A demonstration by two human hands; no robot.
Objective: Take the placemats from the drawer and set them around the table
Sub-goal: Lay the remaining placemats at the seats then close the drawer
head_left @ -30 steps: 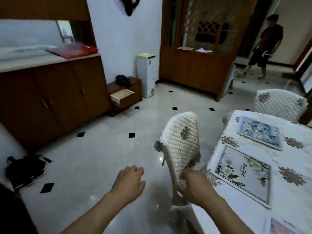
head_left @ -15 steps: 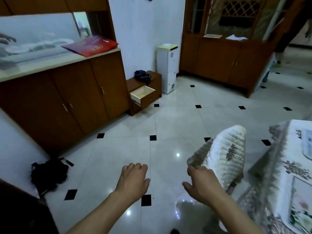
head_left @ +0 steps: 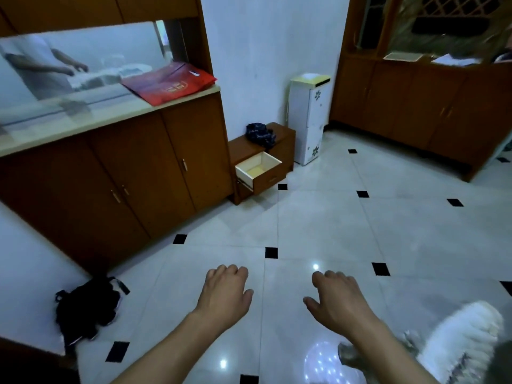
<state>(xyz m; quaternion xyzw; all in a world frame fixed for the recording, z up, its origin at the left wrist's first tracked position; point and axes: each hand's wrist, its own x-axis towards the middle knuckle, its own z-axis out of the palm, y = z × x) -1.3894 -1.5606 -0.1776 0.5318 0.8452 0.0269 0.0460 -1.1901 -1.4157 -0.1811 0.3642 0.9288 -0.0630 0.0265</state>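
**Both hands empty, drawer standing open across the floor**

Both hands hang out in front of the person, palms down over the white tiled floor (head_left: 318, 217), neither touching anything. Left hand (head_left: 225, 296) has its fingers loosely curled under, thumb out to the side, nothing in it. Right hand (head_left: 336, 299) is a little more spread, fingers bent downward, thumb pointing toward the left hand, and it too holds nothing.

Well ahead of the hands, slightly to the left hand's far side, a low wooden cabinet (head_left: 282, 145) has its drawer (head_left: 259, 169) pulled out; the pale inside shows, and I can make out no placemats in the part that is visible. A dark bundle of cloth (head_left: 260, 133) sits on top of that cabinet, and a white floral-printed bin (head_left: 309, 120) stands just beside it, farther on.

Far to the left of the left hand runs a long wooden sideboard with a pale counter (head_left: 83, 117), a red bag (head_left: 169, 84) lying on it. Near the left forearm, a black bag (head_left: 86, 309) lies on the floor. Just right of the right forearm is a blurred, white quilted chair back (head_left: 462, 336).
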